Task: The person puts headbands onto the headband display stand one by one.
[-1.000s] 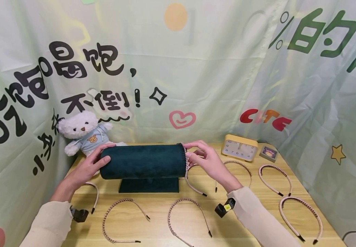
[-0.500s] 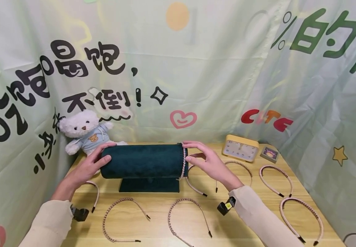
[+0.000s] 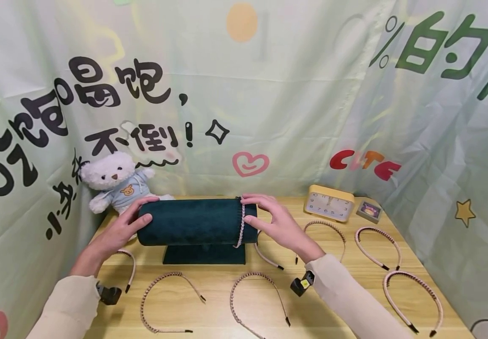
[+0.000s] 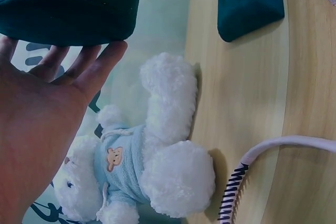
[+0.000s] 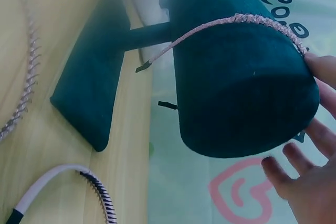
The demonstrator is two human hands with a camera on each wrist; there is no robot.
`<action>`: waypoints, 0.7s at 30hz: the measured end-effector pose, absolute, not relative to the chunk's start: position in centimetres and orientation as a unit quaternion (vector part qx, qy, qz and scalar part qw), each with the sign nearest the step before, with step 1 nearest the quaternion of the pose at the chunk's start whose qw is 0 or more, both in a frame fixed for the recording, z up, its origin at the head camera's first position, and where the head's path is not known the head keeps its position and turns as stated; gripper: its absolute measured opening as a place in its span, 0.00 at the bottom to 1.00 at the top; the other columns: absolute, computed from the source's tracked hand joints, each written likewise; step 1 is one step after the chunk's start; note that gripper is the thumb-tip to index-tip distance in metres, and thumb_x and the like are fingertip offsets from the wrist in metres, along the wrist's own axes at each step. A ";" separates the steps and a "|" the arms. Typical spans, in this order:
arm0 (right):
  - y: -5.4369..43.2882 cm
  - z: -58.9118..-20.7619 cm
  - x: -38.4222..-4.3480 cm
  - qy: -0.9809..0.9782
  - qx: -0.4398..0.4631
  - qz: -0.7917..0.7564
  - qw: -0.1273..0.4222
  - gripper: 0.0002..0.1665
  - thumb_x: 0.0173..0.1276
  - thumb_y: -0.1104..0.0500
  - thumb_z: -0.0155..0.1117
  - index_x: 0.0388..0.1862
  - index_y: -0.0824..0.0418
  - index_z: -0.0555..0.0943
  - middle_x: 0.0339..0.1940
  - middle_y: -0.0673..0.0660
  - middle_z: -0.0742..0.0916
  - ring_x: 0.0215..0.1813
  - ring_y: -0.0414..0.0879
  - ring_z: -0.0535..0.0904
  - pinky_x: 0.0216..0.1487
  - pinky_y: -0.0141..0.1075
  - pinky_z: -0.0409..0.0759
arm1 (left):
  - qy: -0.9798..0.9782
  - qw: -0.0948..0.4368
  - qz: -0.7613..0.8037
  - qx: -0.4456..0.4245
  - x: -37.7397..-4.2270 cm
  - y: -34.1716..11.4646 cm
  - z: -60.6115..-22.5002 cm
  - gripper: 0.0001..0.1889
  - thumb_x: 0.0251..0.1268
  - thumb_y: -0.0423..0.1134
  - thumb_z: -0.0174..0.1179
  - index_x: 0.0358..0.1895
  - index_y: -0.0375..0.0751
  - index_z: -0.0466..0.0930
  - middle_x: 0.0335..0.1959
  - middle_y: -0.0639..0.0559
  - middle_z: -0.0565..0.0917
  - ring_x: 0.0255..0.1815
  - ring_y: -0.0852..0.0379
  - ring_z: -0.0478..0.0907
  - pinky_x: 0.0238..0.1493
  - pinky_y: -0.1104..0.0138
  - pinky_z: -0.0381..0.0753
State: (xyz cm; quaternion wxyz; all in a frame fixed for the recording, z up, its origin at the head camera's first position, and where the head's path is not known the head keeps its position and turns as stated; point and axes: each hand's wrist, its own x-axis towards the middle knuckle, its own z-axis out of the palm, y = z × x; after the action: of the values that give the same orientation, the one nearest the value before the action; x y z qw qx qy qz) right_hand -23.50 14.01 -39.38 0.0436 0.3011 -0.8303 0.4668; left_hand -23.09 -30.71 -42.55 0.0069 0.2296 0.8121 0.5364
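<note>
A dark green velvet headband display stand [image 3: 193,221] has a horizontal roll above a flat base [image 3: 204,254]. My left hand [image 3: 123,226] holds the roll's left end, thumb on the front and fingers over the top and far side. Around the roll near its right end sits a pink braided headband [image 3: 242,226]. My right hand [image 3: 279,223] grips this headband with the thumb at the front and fingers over the top. In the right wrist view, the headband's dark tips [image 5: 143,67] hang below the roll, and some right fingers are spread beside the roll's end.
Several similar headbands lie on the wooden table [image 3: 214,301], including one headband [image 3: 260,274] in front and another headband [image 3: 417,278] at right. A white teddy bear [image 3: 121,183] sits at back left. A yellow clock [image 3: 329,202] and small box [image 3: 369,210] stand at back right.
The right hand has slid the headband leftward from the roll's right edge, so a strip of green roll now shows beyond it. The left hand stays on the left end.
</note>
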 end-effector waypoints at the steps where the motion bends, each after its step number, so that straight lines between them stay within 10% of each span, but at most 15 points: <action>1: 13.9 -39.3 -23.5 -0.832 0.303 0.464 0.047 0.25 0.79 0.48 0.72 0.72 0.42 0.83 0.80 0.45 0.79 0.83 0.51 0.67 0.81 0.62 0.69 | 0.810 0.007 0.539 0.231 -23.1 -30.7 -42.6 0.26 0.90 0.35 0.49 0.83 0.41 0.61 0.78 0.55 0.65 0.71 0.69 0.65 0.65 0.81 0.66; 21: 11.1 -38.8 -23.4 -0.845 0.311 0.431 0.065 0.24 0.79 0.47 0.72 0.71 0.44 0.84 0.77 0.46 0.82 0.87 0.54 0.62 0.83 0.66 0.61 | 0.810 0.002 0.539 0.232 -23.2 -30.7 -42.8 0.26 0.89 0.35 0.49 0.83 0.42 0.62 0.79 0.51 0.64 0.72 0.70 0.63 0.66 0.82 0.65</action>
State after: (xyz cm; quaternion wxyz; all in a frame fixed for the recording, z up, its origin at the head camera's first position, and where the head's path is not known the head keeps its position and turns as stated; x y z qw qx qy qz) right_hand -23.36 11.12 -38.83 0.0649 0.3108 -0.8448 0.4307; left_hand -23.16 -30.66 -42.75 0.0020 0.2315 0.8099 0.5390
